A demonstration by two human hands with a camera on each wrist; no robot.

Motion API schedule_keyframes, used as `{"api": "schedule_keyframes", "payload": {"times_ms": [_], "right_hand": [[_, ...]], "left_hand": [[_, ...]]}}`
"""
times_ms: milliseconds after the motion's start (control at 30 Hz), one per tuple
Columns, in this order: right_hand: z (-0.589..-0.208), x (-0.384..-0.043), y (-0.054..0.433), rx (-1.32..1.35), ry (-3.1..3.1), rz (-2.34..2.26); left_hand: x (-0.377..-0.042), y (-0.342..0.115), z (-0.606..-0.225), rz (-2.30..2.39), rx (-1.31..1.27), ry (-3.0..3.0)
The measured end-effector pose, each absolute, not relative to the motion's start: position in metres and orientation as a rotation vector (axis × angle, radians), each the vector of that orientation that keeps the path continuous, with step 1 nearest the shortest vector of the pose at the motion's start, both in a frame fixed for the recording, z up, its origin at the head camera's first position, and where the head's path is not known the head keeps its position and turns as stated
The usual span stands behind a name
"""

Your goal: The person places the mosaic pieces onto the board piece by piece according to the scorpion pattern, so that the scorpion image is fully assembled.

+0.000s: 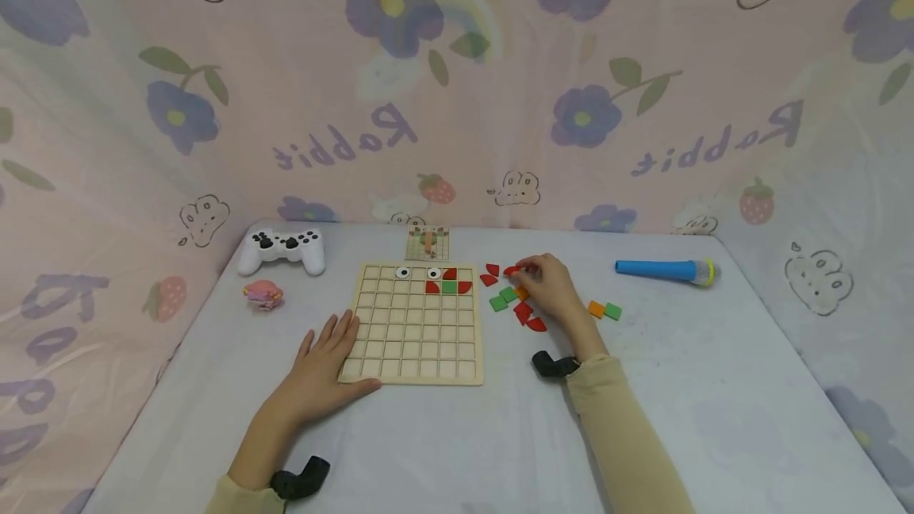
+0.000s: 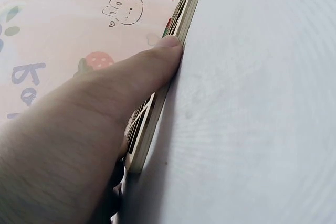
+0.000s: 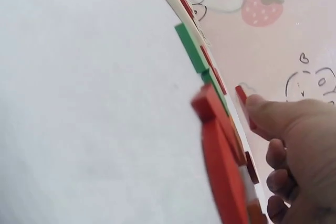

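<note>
A square wooden grid board [image 1: 417, 347] lies on the table. My left hand [image 1: 321, 367] rests at its left side, fingers extended along the edge and thumb at the front left corner. Along the top rows sit two eye pieces [image 1: 403, 272], a green square [image 1: 449, 286] and several red rounded pieces [image 1: 432, 287]. Right of the board, my right hand [image 1: 550, 285] pinches a red piece [image 3: 242, 103] between thumb and fingers, lifted off the table. Below that hand are loose red pieces [image 1: 536, 324], green squares [image 1: 497, 304] and an orange piece [image 1: 522, 292], partly hidden by the fingers.
A small picture card [image 1: 428, 243] lies behind the board. At the back left are a white game controller [image 1: 282, 251] and a pink figurine [image 1: 263, 294]. A blue toy microphone [image 1: 664, 271] lies right, beyond an orange square [image 1: 596, 309] and a green square [image 1: 612, 311].
</note>
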State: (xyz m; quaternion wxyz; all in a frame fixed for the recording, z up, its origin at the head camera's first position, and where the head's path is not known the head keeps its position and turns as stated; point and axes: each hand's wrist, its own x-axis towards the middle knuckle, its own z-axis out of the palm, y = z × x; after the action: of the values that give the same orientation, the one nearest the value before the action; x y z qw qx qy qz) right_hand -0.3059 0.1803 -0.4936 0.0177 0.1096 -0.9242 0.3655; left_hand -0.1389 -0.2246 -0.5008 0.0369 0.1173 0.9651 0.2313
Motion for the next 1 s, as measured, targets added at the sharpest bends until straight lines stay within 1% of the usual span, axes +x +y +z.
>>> {"api": "schedule_keyframes", "payload": {"times_ms": [133, 500, 700, 1000], "right_hand": [[-0.488, -0.303, 0.168, 0.344, -2.87, 1.197], [-0.471, -0.311, 0.127, 0.536, -2.836, 1.149], [-0.461, -0.317, 0.093, 0.583, -2.805, 1.22], [-0.469, -0.315, 0.038, 0.742, -2.761, 1.294]], "left_hand": [[-0.138, -0.225, -0.5, 0.712, 0.361, 2.964], [-0.139, -0.224, -0.502, 0.722, 0.377, 2.972], [-0.139, -0.225, -0.503, 0.723, 0.374, 2.973], [-0.139, -0.226, -0.505, 0.727, 0.376, 2.974]]}}
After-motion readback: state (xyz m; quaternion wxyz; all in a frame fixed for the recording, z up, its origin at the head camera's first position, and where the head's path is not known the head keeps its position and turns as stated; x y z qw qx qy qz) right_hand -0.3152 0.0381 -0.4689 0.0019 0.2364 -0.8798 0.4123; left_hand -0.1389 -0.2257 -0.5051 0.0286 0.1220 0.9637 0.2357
